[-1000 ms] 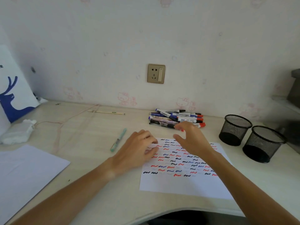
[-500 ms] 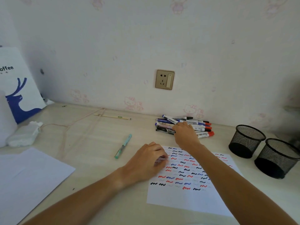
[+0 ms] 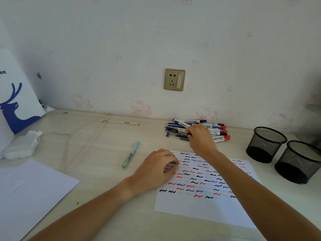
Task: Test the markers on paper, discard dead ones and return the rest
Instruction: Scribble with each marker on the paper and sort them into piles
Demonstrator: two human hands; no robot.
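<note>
Several markers (image 3: 175, 130) with red, blue and black caps lie in a pile by the wall. My right hand (image 3: 199, 140) reaches into the pile, its fingertips curled round a dark marker on the near side. A white test paper (image 3: 199, 207) covered in red, blue and black squiggles lies in front of me. On its upper left corner rests my left hand (image 3: 156, 169), fingers loosely curled with nothing visible in them. Two black mesh cups (image 3: 265, 145) (image 3: 298, 162) stand to the right of the paper.
A teal pen (image 3: 131, 154) lies left of the paper. A blank white sheet (image 3: 26, 193) sits at the near left, with a crumpled tissue (image 3: 20, 146), a thin cord (image 3: 78, 136) and a deer-print bag (image 3: 13, 101) behind it. A wall socket (image 3: 174, 80) is above the markers.
My right hand has moved from above the paper's top edge into the marker pile and closed its fingers on a marker. My left hand has stayed on the paper.
</note>
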